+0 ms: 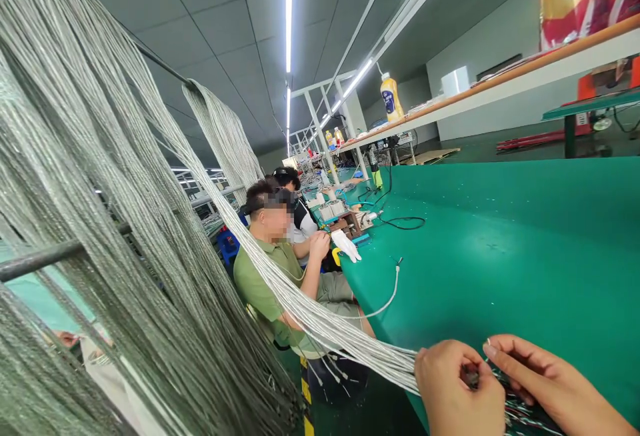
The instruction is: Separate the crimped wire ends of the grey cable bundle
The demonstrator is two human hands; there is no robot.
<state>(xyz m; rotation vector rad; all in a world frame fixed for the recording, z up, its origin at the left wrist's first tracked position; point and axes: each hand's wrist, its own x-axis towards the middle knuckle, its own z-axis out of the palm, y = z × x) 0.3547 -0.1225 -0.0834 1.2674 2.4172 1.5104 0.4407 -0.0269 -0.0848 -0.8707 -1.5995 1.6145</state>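
A thick bundle of silvery-white cables (350,337) comes down from the upper left to the near edge of the green table. My left hand (457,386) is closed around the bundle close to its end. Just to the right, my right hand (560,379) holds thumb and forefinger together on a small, thin wire tip (488,343). Below and between both hands spread the stripped ends with thin coloured wires (523,415), partly hidden by my fingers. A single cable (393,296) strays from the bundle and lies on the table, its end pointing away.
Long cable hanks (125,176) hang over rails on the left. A co-worker in a green shirt (260,276) sits beyond the bundle, near a bench device (350,221) and a white glove (346,245). A shelf (500,99) with a yellow bottle (391,97) runs above the green tabletop (500,256).
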